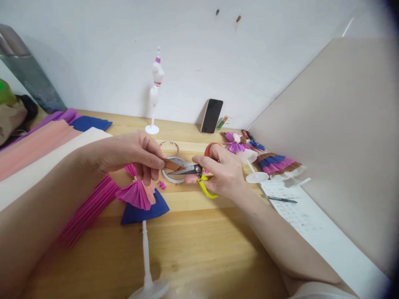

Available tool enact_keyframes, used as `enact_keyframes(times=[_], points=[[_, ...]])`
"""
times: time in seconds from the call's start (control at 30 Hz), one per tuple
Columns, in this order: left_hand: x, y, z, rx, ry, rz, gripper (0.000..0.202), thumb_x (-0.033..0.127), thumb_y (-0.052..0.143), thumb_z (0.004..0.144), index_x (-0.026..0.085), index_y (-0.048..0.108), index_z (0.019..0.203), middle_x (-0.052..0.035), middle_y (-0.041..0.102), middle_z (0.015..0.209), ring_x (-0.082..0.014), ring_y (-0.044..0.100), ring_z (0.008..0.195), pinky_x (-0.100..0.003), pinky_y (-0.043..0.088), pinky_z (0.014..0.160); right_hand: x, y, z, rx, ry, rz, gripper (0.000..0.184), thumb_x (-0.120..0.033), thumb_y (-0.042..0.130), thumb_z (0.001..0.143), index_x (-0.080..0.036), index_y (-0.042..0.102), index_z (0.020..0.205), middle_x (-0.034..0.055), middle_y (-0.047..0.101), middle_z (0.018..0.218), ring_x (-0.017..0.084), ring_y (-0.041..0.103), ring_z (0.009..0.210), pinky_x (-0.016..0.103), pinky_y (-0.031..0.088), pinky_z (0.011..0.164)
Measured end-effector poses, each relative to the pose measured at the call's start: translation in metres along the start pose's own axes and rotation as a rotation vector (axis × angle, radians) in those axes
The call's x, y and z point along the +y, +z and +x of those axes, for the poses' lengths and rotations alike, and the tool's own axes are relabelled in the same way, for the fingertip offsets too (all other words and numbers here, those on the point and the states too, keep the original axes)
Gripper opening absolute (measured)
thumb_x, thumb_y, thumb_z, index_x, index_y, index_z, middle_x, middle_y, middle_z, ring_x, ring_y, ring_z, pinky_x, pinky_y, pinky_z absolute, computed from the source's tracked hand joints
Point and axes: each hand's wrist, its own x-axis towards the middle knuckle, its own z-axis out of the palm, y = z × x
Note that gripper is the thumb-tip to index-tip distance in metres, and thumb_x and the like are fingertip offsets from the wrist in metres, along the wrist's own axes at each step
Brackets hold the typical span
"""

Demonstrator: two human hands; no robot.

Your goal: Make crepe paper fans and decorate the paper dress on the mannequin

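My left hand (137, 155) pinches a small piece of brown crepe paper (172, 164) between thumb and fingertips. My right hand (225, 170) is closed on a pair of scissors (197, 169) with an orange and a yellow handle loop. The parted blades reach the paper's right end. Below my left hand lies a doll stand (146, 253) dressed in a pink pleated top (135, 195) and a blue paper skirt (146, 212). A roll of tape (179, 181) sits behind the scissors, partly hidden. Beside it is a small pink paper scrap (161, 185).
A bare white mannequin (158, 77) and a phone (212, 116) stand by the wall. Crepe paper sheets (40, 139) and a bottle (31, 70) are at left. At right are a dressed doll form (249, 155), a ruffled paper skirt (276, 164) and a pen (282, 199) on paper.
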Motion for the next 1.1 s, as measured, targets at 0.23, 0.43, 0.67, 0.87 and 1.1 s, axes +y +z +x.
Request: enact_keyframes(times=[0.23,0.43,0.67,0.87,1.1], points=[[0.002,0.001,-0.001,0.018,-0.008,0.019,0.012,0.027,0.074,0.074,0.019,0.077,0.066,-0.003,0.072,0.058,-0.0108,0.062,0.043,-0.016,0.05,0.046,0.001,0.0,0.0,0.007,-0.017,-0.047,0.037,-0.042,0.057,0.09,-0.016,0.066,0.066,-0.0003,0.039,0.062,0.012,0.035,0.056,0.025,0.024,0.05],[0.003,0.001,-0.002,0.022,-0.016,0.027,0.014,0.025,0.074,0.073,0.019,0.076,0.061,-0.002,0.07,0.053,-0.0114,0.062,0.042,-0.016,0.048,0.044,0.005,-0.002,0.0,0.001,-0.066,-0.125,0.025,-0.027,0.06,0.086,-0.016,0.065,0.064,0.0,0.041,0.062,0.011,0.033,0.055,0.026,0.022,0.05],[0.003,0.001,0.0,0.021,-0.021,0.016,0.011,0.024,0.072,0.073,0.019,0.077,0.064,-0.0022,0.07,0.055,-0.0111,0.062,0.043,-0.017,0.049,0.045,0.007,-0.002,0.001,-0.004,-0.106,-0.155,0.032,-0.033,0.061,0.088,-0.018,0.062,0.061,-0.0006,0.041,0.06,0.011,0.031,0.053,0.027,0.022,0.05],[0.005,0.001,-0.001,0.023,-0.039,0.043,0.015,0.023,0.071,0.073,0.017,0.075,0.059,-0.0029,0.07,0.054,-0.011,0.063,0.045,-0.015,0.049,0.046,0.008,0.0,-0.002,-0.007,-0.11,-0.126,0.037,-0.038,0.061,0.09,-0.017,0.059,0.059,-0.0011,0.041,0.058,0.011,0.03,0.051,0.026,0.021,0.048],[0.006,0.006,0.001,0.173,0.096,0.066,0.01,0.025,0.072,0.073,0.018,0.079,0.073,-0.002,0.071,0.057,-0.011,0.062,0.048,-0.017,0.049,0.047,0.011,0.008,-0.009,0.092,0.459,0.507,0.031,-0.05,0.058,0.089,-0.019,0.058,0.08,-0.0034,0.048,0.059,0.011,0.044,0.05,0.025,0.034,0.049]])
